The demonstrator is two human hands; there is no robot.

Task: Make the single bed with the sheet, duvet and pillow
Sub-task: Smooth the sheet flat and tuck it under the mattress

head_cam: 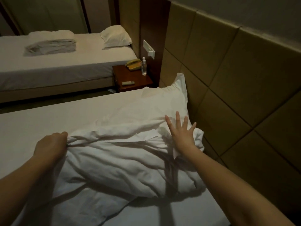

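crumpled white duvet [123, 162] lies bunched across the middle and lower centre of the frame, on the flat white sheet [48, 118] of our single bed. its upper edge touches the white pillow [164, 101], which leans on the tan padded headboard [228, 75] at right. our left hand [51, 145], knuckles up at centre left, grips a fold of the duvet. our right hand [183, 136], at centre right, has its fingers spread straight and presses flat where duvet meets pillow.

Rumpled white duvet [123, 162] overlaps white pillow [162, 103] on sheeted bed [48, 121].
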